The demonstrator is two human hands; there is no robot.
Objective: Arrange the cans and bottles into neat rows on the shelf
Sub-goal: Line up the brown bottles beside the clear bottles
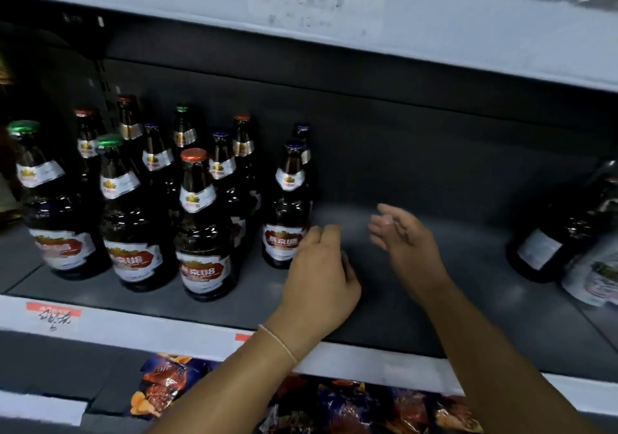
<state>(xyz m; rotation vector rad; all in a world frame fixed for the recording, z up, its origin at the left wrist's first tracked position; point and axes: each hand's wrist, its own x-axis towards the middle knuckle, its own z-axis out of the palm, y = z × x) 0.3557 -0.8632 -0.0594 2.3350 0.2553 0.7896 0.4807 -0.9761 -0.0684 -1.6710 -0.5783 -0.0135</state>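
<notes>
Both grips hover, fingers loose, over grey shelf point(418, 300) beside bottles point(204, 226).

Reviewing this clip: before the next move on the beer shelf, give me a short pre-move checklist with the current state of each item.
1. Left hand on the blue-capped bottle: fingers reach its label, grip cannot tell.
2. Right hand free: ok, open and holding nothing.
3. Bare shelf floor right of that bottle: ok.
4. Front bottles upright: ok, including the orange-capped bottle.
5. Rows neat: not ok, staggered fronts and mixed cap colours.
6. Dark bottle at far right: leans, stability cannot tell.
</notes>
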